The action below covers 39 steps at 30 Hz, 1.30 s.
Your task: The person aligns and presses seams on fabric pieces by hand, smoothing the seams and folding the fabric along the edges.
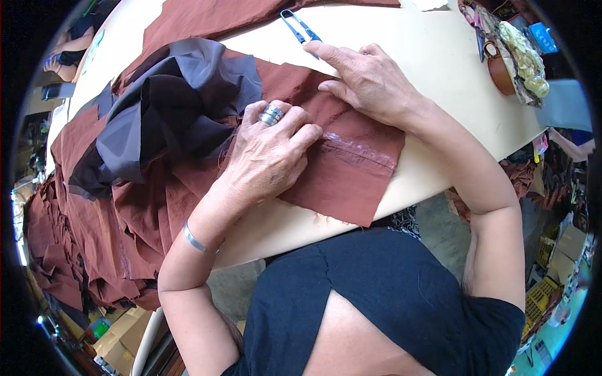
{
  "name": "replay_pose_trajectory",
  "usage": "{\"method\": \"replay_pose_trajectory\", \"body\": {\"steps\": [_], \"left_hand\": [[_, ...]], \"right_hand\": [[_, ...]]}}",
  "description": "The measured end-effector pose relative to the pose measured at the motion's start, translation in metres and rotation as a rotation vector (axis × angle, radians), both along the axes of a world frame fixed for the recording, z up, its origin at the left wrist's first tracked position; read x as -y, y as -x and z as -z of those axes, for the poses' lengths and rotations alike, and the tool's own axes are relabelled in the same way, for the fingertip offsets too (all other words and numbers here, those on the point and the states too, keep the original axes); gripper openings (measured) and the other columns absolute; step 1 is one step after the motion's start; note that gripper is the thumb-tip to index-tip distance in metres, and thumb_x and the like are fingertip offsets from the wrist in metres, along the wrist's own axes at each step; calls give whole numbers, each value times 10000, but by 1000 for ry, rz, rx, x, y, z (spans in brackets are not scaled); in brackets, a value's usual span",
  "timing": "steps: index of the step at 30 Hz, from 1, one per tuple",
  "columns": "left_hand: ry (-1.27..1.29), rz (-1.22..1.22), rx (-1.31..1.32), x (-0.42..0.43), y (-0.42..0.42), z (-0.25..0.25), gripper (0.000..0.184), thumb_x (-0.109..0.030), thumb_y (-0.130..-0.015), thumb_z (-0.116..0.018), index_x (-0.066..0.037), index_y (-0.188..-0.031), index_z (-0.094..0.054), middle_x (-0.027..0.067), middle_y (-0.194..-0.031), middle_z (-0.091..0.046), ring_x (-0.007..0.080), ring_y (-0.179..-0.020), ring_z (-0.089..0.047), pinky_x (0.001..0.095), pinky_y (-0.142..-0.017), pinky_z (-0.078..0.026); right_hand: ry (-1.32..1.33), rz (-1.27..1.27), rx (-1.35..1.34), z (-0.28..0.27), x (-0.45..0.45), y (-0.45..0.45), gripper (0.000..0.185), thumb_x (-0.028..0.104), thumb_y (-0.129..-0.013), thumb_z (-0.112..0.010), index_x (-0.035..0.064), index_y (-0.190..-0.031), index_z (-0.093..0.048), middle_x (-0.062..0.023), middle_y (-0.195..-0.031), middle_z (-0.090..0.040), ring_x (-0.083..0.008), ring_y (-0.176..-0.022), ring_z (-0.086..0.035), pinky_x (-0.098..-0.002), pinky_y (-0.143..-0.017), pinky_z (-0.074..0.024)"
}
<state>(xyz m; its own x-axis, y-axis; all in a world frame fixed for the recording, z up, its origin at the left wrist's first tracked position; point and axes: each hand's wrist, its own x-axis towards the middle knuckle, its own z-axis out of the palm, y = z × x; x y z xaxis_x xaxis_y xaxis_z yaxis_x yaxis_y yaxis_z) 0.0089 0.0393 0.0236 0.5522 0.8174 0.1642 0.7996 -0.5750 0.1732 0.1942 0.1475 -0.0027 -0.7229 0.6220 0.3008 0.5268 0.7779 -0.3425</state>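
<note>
Reddish-brown fabric [351,182] lies on the cream table, with a pale, shiny seam line running across it. My left hand [269,147], ringed and with a bracelet at the wrist, rests on this fabric. Its fingers are curled down and closed on the cloth; the fingertips are hidden. To the right, my right hand [370,81] is over the fabric's upper edge with thumb and index finger apart. The index fingertip reaches the blue thread snips [300,26], which lie on the table. Dark grey, sheer fabric [182,94] is bunched left of my left hand.
More brown fabric [251,15] lies along the table's far side. A pouch-like holder [501,69] with tools and pale yellow material stands at the right. Brown cloth [94,250] hangs over the left edge. Another person's arm [69,53] shows at upper left.
</note>
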Motion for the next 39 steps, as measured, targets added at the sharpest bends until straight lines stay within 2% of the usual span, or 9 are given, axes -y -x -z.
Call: {"method": "replay_pose_trajectory", "body": {"steps": [5, 11, 16, 20, 23, 27, 30, 36, 39], "left_hand": [[-10, 34, 13, -1, -7, 5, 195, -124, -760, -632, -143, -949, -589, 21, -944, -560, 223, -976, -516, 401, -895, -340], [148, -4, 154, -9, -4, 6, 174, -137, -760, -650, -116, -921, -587, 27, -912, -562, 240, -916, -520, 393, -847, -358], [171, -10, 180, -10, -6, 5, 176, -125, -757, -654, -98, -921, -596, 49, -910, -561, 258, -928, -509, 385, -820, -366], [120, 37, 208, -11, -10, 8, 166, -113, -772, -632, -90, -933, -599, 66, -890, -549, 269, -909, -502, 382, -809, -363], [170, 55, 213, -14, -8, 8, 135, -111, -818, -560, -111, -932, -633, 56, -851, -522, 247, -877, -490, 388, -797, -347], [277, 77, 228, -19, 1, 1, 176, -54, -802, -568, -99, -945, -661, 56, -817, -491, 242, -837, -472, 351, -829, -326], [376, 54, 266, -18, 5, -4, 248, -39, -792, -567, -135, -995, -673, 42, -795, -483, 229, -816, -465, 351, -834, -318], [203, 53, 203, -15, 9, -3, 380, -51, -777, -571, -195, -1120, -649, 32, -758, -468, 221, -802, -467, 366, -859, -314], [76, 25, 126, -12, 7, 3, 359, -114, -842, -535, -271, -1154, -616, 36, -768, -465, 220, -824, -501, 417, -882, -318]], "right_hand": [[-53, -51, -24, 7, 6, -10, 546, 106, -810, -632, 155, -1317, -434, -69, -1149, -603, -201, -873, -616, -336, -834, -412], [-154, -150, -287, 22, 0, -8, 521, 82, -805, -629, 108, -1297, -460, -72, -1229, -555, -202, -888, -609, -336, -836, -420], [-102, 6, -226, 15, 5, -10, 545, 93, -795, -649, 107, -1303, -451, -68, -1186, -583, -179, -703, -597, -327, -776, -434], [-133, -14, -221, 18, 4, -10, 544, 103, -790, -661, 118, -1297, -464, -66, -1169, -597, -179, -585, -563, -317, -732, -436], [-167, -76, -217, 22, 0, -11, 527, 101, -788, -663, 129, -1282, -484, -56, -1185, -592, -186, -586, -551, -309, -720, -435], [-159, -104, -250, 24, -2, -9, 529, 71, -766, -674, 132, -1262, -504, -37, -1184, -595, -199, -602, -530, -305, -705, -444], [-179, -116, -253, 24, -3, -7, 536, 53, -752, -679, 131, -1255, -509, -30, -1179, -598, -205, -616, -519, -304, -697, -451], [-172, -116, -256, 24, -2, -6, 520, 58, -751, -682, 127, -1240, -520, -27, -1161, -604, -204, -616, -517, -305, -692, -453], [-170, -106, -252, 24, -2, -6, 508, 63, -752, -683, 126, -1231, -527, -32, -1142, -612, -205, -625, -528, -309, -695, -452]]}}
